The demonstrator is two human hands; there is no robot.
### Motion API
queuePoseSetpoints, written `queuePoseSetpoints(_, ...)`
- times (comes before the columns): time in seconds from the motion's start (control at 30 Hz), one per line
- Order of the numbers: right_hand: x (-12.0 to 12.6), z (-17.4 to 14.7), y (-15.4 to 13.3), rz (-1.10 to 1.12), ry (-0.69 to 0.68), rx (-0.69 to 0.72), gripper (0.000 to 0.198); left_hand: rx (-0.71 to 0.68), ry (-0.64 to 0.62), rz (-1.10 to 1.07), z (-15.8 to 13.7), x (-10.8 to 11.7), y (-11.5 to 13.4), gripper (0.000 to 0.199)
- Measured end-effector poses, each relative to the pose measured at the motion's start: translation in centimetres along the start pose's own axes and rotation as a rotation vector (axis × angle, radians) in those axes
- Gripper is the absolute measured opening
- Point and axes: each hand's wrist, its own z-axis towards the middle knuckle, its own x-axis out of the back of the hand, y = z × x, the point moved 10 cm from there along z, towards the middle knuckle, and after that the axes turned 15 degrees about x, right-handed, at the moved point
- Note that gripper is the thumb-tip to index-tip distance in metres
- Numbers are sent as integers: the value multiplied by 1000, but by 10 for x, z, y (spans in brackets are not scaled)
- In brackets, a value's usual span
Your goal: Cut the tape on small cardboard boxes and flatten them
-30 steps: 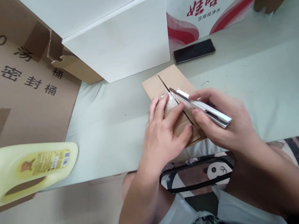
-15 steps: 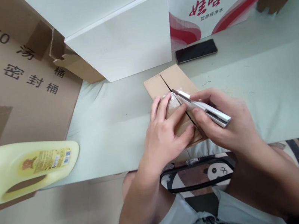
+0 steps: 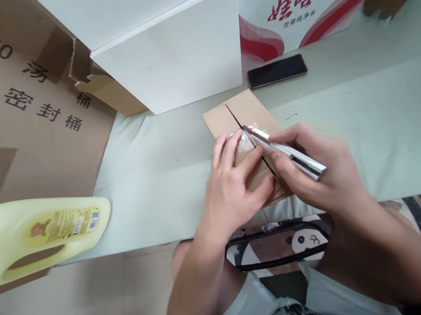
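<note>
A small brown cardboard box (image 3: 247,102) lies at an angle on the cloth-covered table, with a dark seam between its top flaps. Crinkled clear tape (image 3: 245,142) crosses part of the seam. My left hand (image 3: 234,180) rests on the box's left side, fingers spread and pressing on its top. In my right hand (image 3: 315,162) is a box cutter (image 3: 294,157) with a white and silver handle, gripped between thumb and fingers. Its blade tip touches or nearly touches the seam by the tape; the exact contact cannot be made out. My right hand hides the box's right edge.
A black phone (image 3: 276,71) lies behind the box. White cartons (image 3: 173,51) and a red-and-white carton (image 3: 291,11) stand at the back. To the left are a big cardboard carton (image 3: 31,132) and a pale yellow bottle (image 3: 95,210). The table's front edge runs close to my lap.
</note>
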Motion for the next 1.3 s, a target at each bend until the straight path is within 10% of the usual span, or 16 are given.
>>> queuePoseSetpoints(1.3, 3, -1, -2, -13, 36, 0, 3, 17, -4, 33, 0, -1, 0, 47)
